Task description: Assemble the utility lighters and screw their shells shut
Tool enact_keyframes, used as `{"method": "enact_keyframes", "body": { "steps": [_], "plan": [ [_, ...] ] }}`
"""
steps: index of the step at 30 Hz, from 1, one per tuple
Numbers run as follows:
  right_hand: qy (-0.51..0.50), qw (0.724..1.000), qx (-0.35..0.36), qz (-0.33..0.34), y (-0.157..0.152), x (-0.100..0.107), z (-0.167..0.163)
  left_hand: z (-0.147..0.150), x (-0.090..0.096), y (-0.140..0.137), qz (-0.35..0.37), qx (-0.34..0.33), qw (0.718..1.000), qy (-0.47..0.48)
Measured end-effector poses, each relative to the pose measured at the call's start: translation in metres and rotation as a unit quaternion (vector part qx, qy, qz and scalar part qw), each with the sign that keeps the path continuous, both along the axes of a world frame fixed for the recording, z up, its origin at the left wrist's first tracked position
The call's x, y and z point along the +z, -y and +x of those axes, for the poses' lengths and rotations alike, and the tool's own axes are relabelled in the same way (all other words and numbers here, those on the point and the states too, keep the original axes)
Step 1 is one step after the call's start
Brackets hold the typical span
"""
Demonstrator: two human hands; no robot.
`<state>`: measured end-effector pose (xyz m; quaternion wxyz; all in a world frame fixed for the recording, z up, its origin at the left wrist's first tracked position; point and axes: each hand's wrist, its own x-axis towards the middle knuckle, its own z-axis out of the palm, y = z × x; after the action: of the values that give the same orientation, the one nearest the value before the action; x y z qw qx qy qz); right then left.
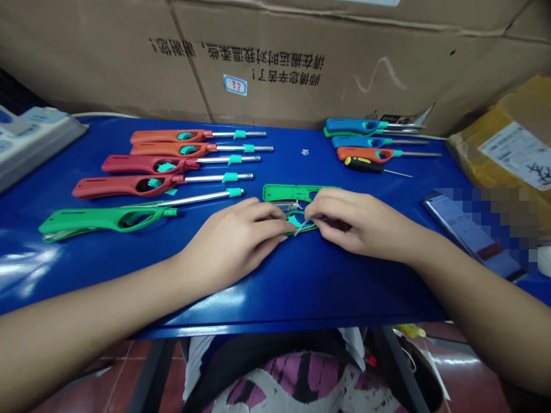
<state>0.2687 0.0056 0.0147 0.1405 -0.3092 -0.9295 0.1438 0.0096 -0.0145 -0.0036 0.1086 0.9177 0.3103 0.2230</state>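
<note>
My left hand [241, 235] is closed, its fingertips pressed on the left end of an opened green lighter casing half [310, 228] lying on the table. Inside that half shows a turquoise trigger [295, 220]. My right hand [359, 221] pinches a thin whitish strip or wire [303, 228] over the same half; its exact kind is hard to make out. Just behind lies the other green casing half [282, 192], inner side up. Between the halves is a small metal part [284, 205], partly covered by my left fingers.
Red, orange and green long-necked lighters [129, 186] lie in a column at left. More lighters [361, 154] and a black-yellow screwdriver [365, 165] lie at back right. A phone [469, 235], a taped carton [503, 132], a power strip [38, 137] and a large cardboard box [275, 34] surround the blue table [275, 298].
</note>
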Motion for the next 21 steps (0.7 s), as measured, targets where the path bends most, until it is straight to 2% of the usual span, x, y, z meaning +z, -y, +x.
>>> {"method": "enact_keyframes", "body": {
  "steps": [5, 16, 21],
  "plan": [
    [0.039, 0.998, 0.027, 0.043, -0.0014, 0.001, 0.0035, -0.0015, -0.0005, -0.0004, 0.029, 0.0, 1.0, -0.01],
    [-0.025, 0.999, 0.029, 0.018, -0.0004, -0.0015, 0.0043, -0.0037, -0.0014, 0.0015, 0.048, 0.008, 0.999, -0.009],
    [-0.025, 0.999, 0.037, 0.01, -0.0007, -0.0008, 0.0043, -0.0039, -0.0018, 0.0014, 0.057, 0.011, 0.998, -0.017]
  ]
}}
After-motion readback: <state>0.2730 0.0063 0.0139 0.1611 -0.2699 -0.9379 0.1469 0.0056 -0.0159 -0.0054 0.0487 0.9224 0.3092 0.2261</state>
